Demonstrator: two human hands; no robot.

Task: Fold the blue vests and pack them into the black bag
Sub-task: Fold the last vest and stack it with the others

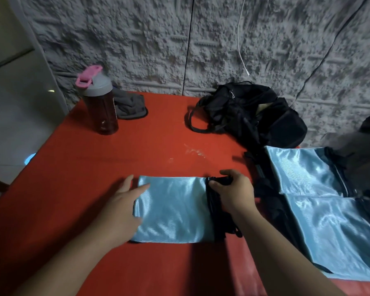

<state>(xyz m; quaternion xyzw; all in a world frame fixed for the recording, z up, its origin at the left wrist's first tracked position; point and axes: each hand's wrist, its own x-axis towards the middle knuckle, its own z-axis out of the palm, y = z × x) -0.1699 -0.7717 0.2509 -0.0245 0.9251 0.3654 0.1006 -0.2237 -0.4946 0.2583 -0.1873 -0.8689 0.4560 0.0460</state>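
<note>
A table (77,189) covered in a red cloth fills most of the head view, its far edge set against a wall (158,39) faced with rough grey textured panels. A thin white cable (240,39) hangs down that wall, and a pale tiled floor (15,107) is seen past the table's left edge.

Near the front of the table a folded blue vest (173,210) is laid flat, with its black trim gathered along its right end. The left hand (124,208) is rested on the vest's left edge with fingers straight and loosely spread. The right hand (233,193) is curled over the black trim at the vest's upper right corner, where the fabric is pinched between thumb and fingers.

To the right, two more folded blue vests (303,169) are laid one behind the other, the nearer one (338,236) reaching the table's right edge. The black bag (254,116) is slumped at the far right of the table, close to the wall, just behind the farther vest (its mouth cannot be clearly made out in the dim light).

At the far left a dark bottle (100,103) with a grey lid and pink cap is stood upright, and a crumpled grey cloth (130,107) is lying just beside it. Pale scuff marks (194,151) are seen on the red cloth near the middle.
</note>
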